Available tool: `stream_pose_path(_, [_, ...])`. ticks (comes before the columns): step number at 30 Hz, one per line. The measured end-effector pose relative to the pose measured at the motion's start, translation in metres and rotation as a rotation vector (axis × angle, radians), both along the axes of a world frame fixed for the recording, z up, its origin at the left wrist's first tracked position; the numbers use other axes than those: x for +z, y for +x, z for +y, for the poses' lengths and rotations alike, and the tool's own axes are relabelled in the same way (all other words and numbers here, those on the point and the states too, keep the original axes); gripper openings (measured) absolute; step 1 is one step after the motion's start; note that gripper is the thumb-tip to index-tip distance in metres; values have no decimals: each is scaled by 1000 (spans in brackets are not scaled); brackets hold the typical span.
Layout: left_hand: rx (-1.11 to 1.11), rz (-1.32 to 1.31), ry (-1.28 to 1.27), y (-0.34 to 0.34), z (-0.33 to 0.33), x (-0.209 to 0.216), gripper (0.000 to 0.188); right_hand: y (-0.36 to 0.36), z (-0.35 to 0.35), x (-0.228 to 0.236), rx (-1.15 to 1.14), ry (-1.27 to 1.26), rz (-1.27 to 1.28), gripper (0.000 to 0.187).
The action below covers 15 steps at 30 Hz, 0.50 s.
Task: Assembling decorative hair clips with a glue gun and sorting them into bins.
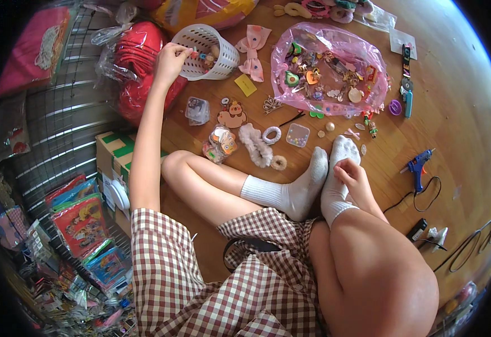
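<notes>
Left hand (171, 63) at the left side of a white perforated basket (228, 58), thumb and fingers pinched together, anything between them too small to make out from here; basket on the wooden floor (324, 241) between red yarn (137, 55) and a pink bow (251, 51), small colourful trinkets (208, 58) inside. Right hand (354, 178) over a white sock (345, 149), fingers loosely curled, whether gripping I cannot tell. Writing: pale lettering down a black strap (406, 63) far right; cartoon-printed packets (80, 226) at left, small print illegible.
</notes>
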<state>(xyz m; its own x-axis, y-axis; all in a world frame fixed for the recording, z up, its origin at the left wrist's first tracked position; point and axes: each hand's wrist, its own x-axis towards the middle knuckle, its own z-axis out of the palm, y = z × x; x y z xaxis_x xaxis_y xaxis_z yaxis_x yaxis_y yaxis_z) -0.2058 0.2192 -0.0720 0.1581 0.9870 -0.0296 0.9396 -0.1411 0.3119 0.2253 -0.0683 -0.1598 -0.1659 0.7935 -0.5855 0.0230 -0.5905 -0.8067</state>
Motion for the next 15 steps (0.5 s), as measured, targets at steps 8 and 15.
stream_pose_path(8, [-183, 83, 400, 101, -15, 4, 17, 18, 67, 21, 303, 556, -428, 20])
stream_pose_path(15, [-861, -69, 99, 219, -54, -45, 26, 10, 147, 32, 412, 899, -629, 25])
